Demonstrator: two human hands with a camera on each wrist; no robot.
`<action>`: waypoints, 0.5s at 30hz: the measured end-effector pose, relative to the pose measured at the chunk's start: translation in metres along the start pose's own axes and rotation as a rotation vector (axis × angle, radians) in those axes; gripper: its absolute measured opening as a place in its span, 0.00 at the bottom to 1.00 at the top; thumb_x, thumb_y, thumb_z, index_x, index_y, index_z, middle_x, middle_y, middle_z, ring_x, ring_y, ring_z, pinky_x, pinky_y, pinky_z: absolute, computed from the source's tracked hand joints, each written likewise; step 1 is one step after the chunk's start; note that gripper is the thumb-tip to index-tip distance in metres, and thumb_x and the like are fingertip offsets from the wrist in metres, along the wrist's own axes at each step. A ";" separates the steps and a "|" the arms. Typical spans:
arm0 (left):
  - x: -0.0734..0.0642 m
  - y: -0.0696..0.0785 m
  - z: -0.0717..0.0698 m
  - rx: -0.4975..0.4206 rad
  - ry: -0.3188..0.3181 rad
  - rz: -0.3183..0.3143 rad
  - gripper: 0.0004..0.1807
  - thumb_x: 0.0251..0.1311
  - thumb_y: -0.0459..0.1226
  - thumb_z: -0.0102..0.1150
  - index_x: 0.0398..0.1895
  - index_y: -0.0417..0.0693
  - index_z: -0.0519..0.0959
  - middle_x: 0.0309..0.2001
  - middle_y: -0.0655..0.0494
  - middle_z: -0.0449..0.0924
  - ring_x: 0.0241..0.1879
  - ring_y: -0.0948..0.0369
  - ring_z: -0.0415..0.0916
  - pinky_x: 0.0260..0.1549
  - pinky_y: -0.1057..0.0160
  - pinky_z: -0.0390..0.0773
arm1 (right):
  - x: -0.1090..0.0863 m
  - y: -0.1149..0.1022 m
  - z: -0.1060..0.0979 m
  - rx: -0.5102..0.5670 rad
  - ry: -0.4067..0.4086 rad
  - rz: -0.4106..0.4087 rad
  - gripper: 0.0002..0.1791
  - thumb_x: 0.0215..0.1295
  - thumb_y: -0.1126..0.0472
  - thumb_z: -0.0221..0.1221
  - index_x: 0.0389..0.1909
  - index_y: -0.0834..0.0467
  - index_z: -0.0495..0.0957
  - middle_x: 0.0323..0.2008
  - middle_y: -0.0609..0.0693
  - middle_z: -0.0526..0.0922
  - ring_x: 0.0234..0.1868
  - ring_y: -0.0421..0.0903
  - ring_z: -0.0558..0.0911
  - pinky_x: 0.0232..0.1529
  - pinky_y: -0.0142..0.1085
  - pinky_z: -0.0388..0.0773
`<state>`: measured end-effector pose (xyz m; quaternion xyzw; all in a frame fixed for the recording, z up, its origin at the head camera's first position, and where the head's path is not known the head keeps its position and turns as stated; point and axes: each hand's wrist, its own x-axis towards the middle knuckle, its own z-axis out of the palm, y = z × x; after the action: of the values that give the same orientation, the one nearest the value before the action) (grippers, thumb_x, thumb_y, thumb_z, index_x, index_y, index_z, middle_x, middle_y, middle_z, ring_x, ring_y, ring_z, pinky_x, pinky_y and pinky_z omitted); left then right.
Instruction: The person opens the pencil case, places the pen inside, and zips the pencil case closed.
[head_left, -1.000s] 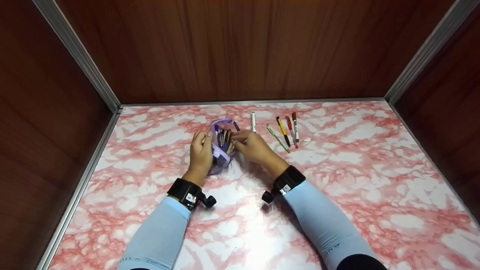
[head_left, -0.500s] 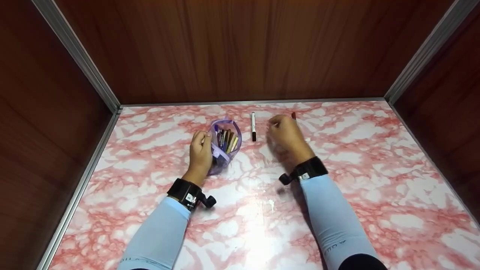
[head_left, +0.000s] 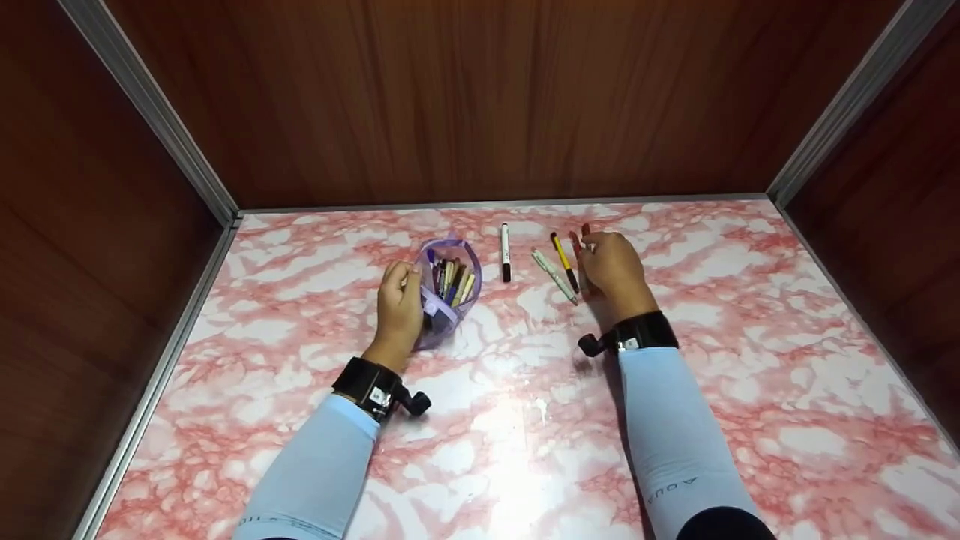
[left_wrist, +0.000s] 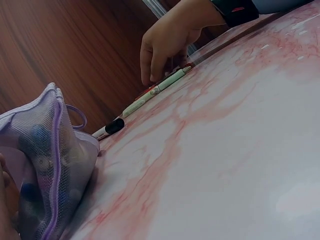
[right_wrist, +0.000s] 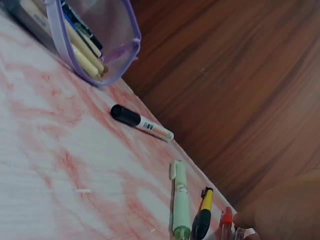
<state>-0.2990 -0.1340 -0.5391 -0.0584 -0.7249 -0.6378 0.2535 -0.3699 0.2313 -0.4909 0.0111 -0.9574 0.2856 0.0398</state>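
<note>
My left hand [head_left: 400, 296] grips the left side of a purple mesh pencil case [head_left: 442, 319], whose mouth gapes upward with several pens and markers inside. To the right, my right hand [head_left: 616, 266] reaches down over a red-capped marker [head_left: 586, 228], finger and thumb at its sides; most of its barrel is hidden under the hand. Just left of those fingers lie a clear pen with a red cap [right_wrist: 227, 218], a yellow and black pen [head_left: 564, 260] and a pale green pen [head_left: 554, 276].
A white marker with a black cap [head_left: 505, 251] lies between the pencil case and the other pens. Brown wood-grain panels [head_left: 487, 97] wall in the back and both sides of the red and white marbled table [head_left: 315, 450].
My right hand has left the mouth of the pencil case and travelled right, past the green and yellow pens, to the red-capped marker. My left hand has stayed on the case.
</note>
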 end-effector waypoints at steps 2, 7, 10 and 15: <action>0.000 0.000 0.000 0.000 0.001 0.004 0.14 0.82 0.30 0.54 0.34 0.29 0.78 0.41 0.53 0.75 0.47 0.59 0.73 0.48 0.68 0.78 | 0.001 0.002 0.001 0.001 -0.004 0.004 0.24 0.82 0.61 0.58 0.74 0.60 0.83 0.64 0.68 0.88 0.67 0.68 0.85 0.70 0.63 0.81; 0.000 0.001 0.000 0.012 0.002 0.001 0.13 0.82 0.30 0.54 0.35 0.28 0.78 0.42 0.53 0.75 0.48 0.58 0.74 0.49 0.69 0.79 | 0.001 0.003 0.000 0.003 -0.007 -0.001 0.22 0.84 0.63 0.57 0.72 0.62 0.84 0.68 0.68 0.86 0.70 0.69 0.84 0.73 0.62 0.79; 0.000 0.001 0.000 0.021 0.002 -0.005 0.13 0.81 0.30 0.54 0.35 0.28 0.78 0.42 0.53 0.75 0.48 0.59 0.74 0.49 0.69 0.79 | -0.001 0.004 -0.002 -0.019 -0.024 -0.009 0.22 0.82 0.64 0.56 0.69 0.63 0.86 0.68 0.71 0.85 0.71 0.70 0.83 0.75 0.62 0.78; 0.000 0.001 0.001 0.025 0.004 -0.007 0.13 0.81 0.30 0.54 0.35 0.30 0.78 0.42 0.53 0.75 0.47 0.59 0.73 0.48 0.68 0.79 | -0.006 0.006 -0.009 -0.066 -0.080 0.008 0.19 0.73 0.64 0.55 0.56 0.66 0.88 0.64 0.74 0.79 0.62 0.69 0.81 0.63 0.61 0.82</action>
<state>-0.2989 -0.1332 -0.5377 -0.0517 -0.7327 -0.6295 0.2535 -0.3633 0.2409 -0.4874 0.0172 -0.9673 0.2532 0.0007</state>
